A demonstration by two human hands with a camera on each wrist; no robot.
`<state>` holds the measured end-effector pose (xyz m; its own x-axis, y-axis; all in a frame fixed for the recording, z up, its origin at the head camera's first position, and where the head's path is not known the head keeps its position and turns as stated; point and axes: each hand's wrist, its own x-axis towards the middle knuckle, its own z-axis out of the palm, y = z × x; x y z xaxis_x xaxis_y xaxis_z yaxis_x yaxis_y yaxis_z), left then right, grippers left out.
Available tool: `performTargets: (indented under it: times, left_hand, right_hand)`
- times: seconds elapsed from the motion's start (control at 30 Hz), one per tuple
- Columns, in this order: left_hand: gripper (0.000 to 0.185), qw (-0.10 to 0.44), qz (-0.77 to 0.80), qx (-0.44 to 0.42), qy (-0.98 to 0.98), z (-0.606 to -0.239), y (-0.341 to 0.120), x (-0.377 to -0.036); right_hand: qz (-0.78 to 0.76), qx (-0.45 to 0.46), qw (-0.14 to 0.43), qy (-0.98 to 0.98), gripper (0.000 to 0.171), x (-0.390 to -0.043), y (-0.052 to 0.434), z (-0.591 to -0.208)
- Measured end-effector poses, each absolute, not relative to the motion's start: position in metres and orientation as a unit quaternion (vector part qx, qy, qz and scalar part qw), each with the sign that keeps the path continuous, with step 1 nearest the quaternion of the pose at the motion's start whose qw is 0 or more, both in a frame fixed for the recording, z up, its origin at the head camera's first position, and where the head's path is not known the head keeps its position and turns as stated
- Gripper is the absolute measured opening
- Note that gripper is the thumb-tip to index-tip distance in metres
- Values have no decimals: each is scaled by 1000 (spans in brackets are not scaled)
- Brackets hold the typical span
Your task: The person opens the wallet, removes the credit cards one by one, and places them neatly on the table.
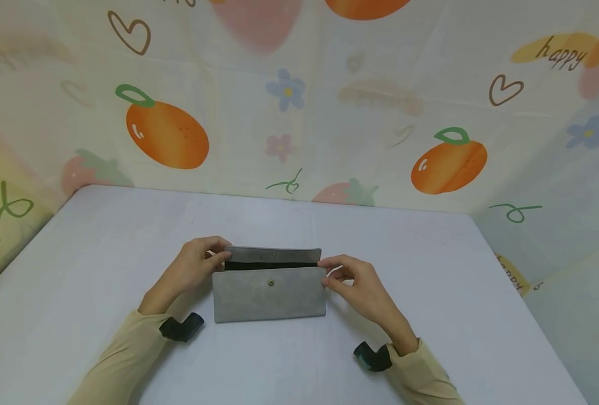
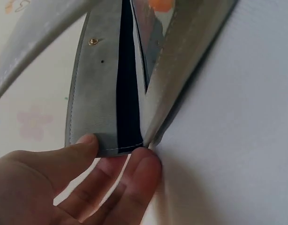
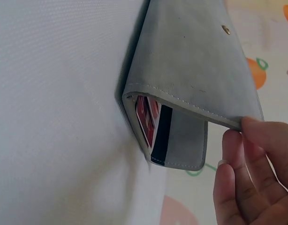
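Note:
A long grey wallet (image 1: 269,304) stands partly unfolded on the white table, its front panel tilted toward me with a gold snap stud. Behind that panel rises a narrow flap (image 1: 249,254), and a dark strip shows between them. My left hand (image 1: 190,267) pinches the flap's left end; the left wrist view shows the thumb (image 2: 85,147) on its inner face. With thumb and fingers, my right hand (image 1: 362,287) holds the front panel's right edge. Reddish card-like pieces (image 3: 145,117) and a shiny clear pocket (image 2: 155,37) show inside the wallet.
The white tabletop (image 1: 289,365) spreads around the wallet. A printed curtain (image 1: 330,129) with oranges, hearts and flowers hangs behind the table's far edge. Black wrist pieces (image 1: 182,327) sit at both beige sleeves.

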<state>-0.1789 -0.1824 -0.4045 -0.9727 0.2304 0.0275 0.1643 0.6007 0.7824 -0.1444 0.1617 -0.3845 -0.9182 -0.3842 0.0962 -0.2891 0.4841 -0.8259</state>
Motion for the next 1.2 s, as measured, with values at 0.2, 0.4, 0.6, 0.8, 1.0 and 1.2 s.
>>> performTargets:
  times: [0.2,0.4,0.6,0.8,1.0,1.2]
  left_hand:
    - [23,64,430,100,895,-402,-185,-179]
    - [31,96,430,98,893,-399,-189,-178]
    - [35,121,436,107,885,-395,-193,-178]
    - [37,137,442,106,880,-394,-192,-177]
    - [35,145,435,96,884,-394,-191,-177]
    - [33,150,437,100,881,-392,-190,-175]
  right_hand:
    - [-478,-190,74,854,25,-145,162,-383]
    - [-481,-199,92,849,23,-146,164,-380]
    - [-479,-227,102,842,21,-147,168,-380]
    - [-491,-233,112,832,19,-148,170,-378]
    - [-499,-244,139,820,17,-149,174,-375]
    - [-492,-260,182,811,16,-150,179,-374]
